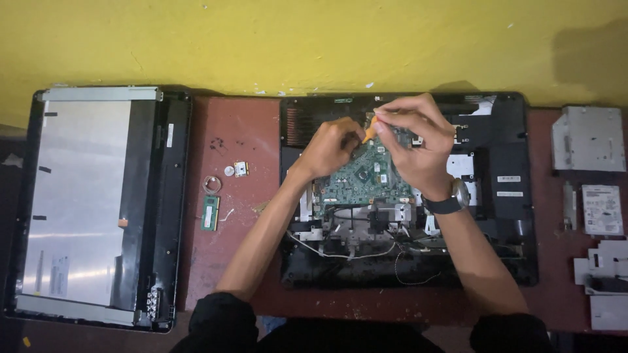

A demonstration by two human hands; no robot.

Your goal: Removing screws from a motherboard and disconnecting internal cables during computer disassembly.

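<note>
Two hands over the green circuit board (363, 176), right grip (409, 140) pinching an orange tool (370, 130), left grip (330, 147) curled just beside.

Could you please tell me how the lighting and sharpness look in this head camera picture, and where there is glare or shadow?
Head view: dim, warm light; soft glare streaks on the grey screen panel at left; a dark shadow patch on the yellow wall at upper right; the left hand and right hand look slightly soft over the green circuit board; bottom corners fall dark.
</note>
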